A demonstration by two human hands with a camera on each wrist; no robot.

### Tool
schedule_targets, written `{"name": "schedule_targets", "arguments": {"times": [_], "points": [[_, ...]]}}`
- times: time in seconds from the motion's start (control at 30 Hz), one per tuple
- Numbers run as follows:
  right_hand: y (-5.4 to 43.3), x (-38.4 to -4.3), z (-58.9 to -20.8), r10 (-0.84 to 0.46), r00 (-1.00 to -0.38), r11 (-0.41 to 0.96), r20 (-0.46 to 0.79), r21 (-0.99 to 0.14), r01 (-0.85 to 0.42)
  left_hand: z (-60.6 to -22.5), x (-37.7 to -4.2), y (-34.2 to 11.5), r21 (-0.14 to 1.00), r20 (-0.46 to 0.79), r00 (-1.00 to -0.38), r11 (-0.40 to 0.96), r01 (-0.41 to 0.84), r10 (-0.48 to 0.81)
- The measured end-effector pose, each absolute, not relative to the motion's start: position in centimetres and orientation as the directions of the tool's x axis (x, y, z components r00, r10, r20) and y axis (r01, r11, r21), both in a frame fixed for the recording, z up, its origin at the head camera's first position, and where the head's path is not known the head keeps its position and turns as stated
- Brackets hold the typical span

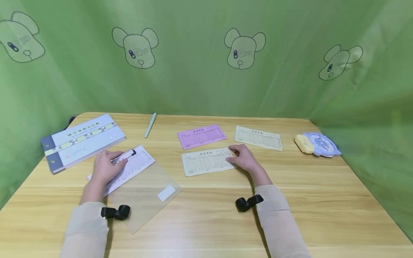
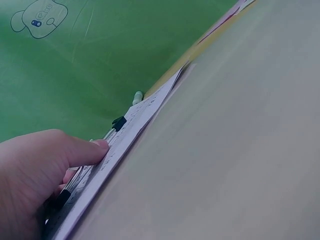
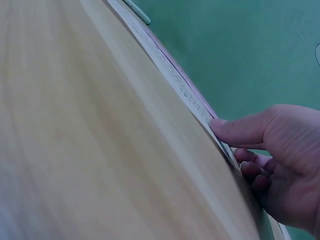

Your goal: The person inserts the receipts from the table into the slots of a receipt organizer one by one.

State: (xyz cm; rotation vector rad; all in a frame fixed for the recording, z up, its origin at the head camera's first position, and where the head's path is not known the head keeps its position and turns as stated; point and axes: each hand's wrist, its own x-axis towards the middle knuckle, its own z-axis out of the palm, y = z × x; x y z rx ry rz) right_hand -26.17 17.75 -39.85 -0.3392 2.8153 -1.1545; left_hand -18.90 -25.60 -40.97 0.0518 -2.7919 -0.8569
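A translucent clipboard (image 1: 145, 204) with a white label lies at the left front of the table. On its upper left part sits a white printed form (image 1: 138, 163), beside a metal clip (image 1: 124, 156) with black ends. My left hand (image 1: 106, 166) grips the clip edge, its thumb (image 2: 90, 150) on top of the form; its other fingers are mostly hidden. Near the middle, my right hand (image 1: 244, 157) pinches the right edge of a cream printed slip (image 1: 206, 163). In the right wrist view the thumb (image 3: 235, 131) is above that slip and the fingers curl below.
A bank journal book (image 1: 84, 141) lies at the far left, with a pale green pen (image 1: 150, 125) to its right. Behind the held slip are a pink slip (image 1: 201, 137) and another cream slip (image 1: 258, 138). A blue clock-like item (image 1: 322, 145) and a yellow block (image 1: 304, 144) sit at right.
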Motion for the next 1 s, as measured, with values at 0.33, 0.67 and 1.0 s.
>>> {"name": "schedule_targets", "arguments": {"times": [0.33, 0.67, 1.0], "points": [[17.47, -26.02, -39.83, -0.226, -0.973, 0.71, 0.047, -0.676, -0.197, -40.63, -18.87, -25.59, 0.578, 0.157, -0.981, 0.816, 0.001, -0.11], [17.22, -25.81, -40.14, -0.255, -0.961, 0.685, 0.103, -0.683, -0.255, -40.79, -18.7, -25.64, 0.58, 0.13, -0.985, 0.815, -0.015, -0.11], [17.05, -25.57, -39.87, -0.24, -0.96, 0.55, 0.143, -0.795, -0.256, -40.63, -18.83, -25.52, 0.579, 0.133, -0.985, 0.815, -0.014, -0.112]]}}
